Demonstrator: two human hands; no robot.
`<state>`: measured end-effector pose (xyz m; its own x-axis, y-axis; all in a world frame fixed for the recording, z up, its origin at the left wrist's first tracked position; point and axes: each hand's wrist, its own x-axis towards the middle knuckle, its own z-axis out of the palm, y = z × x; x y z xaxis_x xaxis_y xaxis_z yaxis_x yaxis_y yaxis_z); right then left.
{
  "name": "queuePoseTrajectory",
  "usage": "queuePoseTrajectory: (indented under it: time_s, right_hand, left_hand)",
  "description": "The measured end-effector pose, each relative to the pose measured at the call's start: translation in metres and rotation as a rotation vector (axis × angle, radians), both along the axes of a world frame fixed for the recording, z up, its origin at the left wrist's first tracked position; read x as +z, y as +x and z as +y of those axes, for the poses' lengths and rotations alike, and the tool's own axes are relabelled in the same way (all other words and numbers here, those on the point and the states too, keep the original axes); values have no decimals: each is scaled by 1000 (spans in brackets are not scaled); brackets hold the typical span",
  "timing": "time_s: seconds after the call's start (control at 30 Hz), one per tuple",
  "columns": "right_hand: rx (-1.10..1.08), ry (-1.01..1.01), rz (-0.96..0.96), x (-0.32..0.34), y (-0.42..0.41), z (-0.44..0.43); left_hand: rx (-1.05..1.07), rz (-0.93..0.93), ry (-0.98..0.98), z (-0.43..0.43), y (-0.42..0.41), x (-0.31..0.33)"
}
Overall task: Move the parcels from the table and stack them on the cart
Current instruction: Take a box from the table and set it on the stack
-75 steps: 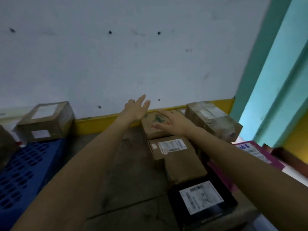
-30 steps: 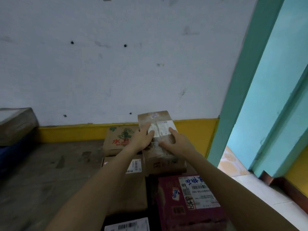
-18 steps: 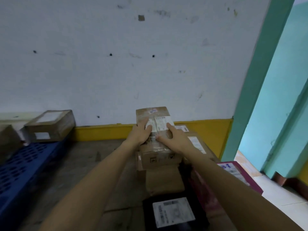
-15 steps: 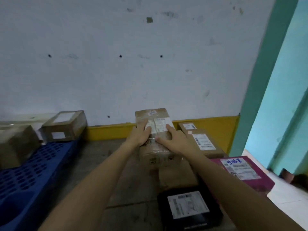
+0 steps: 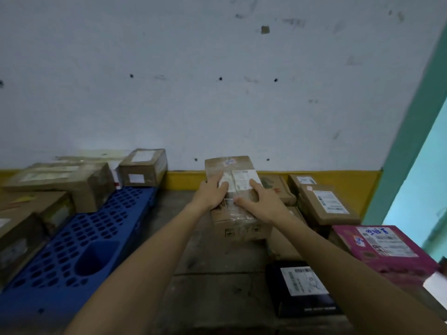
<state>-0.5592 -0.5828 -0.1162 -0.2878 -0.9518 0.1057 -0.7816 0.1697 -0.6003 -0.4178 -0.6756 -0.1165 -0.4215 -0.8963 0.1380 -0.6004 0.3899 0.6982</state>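
Holding taped brown parcel (image 5: 238,213) in left grip (image 5: 212,193) and right grip (image 5: 262,205), fingers curled over its top (white label (image 5: 244,180) partly covered). Left of it: blue cart (image 5: 84,238).

Both bare arms stretched forward, left hand (image 5: 212,192) and right hand (image 5: 262,204) side by side, fingers curled, gripping

Parcel labels (image 5: 331,201) — print too blurred to read.
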Motion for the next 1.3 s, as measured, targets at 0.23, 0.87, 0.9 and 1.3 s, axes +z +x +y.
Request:
queuePoseTrajectory:
  time_s: [0.23, 0.87, 0.9, 1.3]
  right_hand:
    - [93, 41, -58, -5, 44, -15]
    - [26, 200, -256, -82, 316, -132]
    - [8, 194, -248, -83, 319, -137]
    - [-77, 183, -196, -82, 326, -206]
  left_hand:
    - [94, 43, 35, -3, 49, -6]
    - [112, -151, -3, -113, 300, -71]
    - [137, -203, -43, -117, 301, -72]
    - [231, -804, -407, -182, 295, -58]
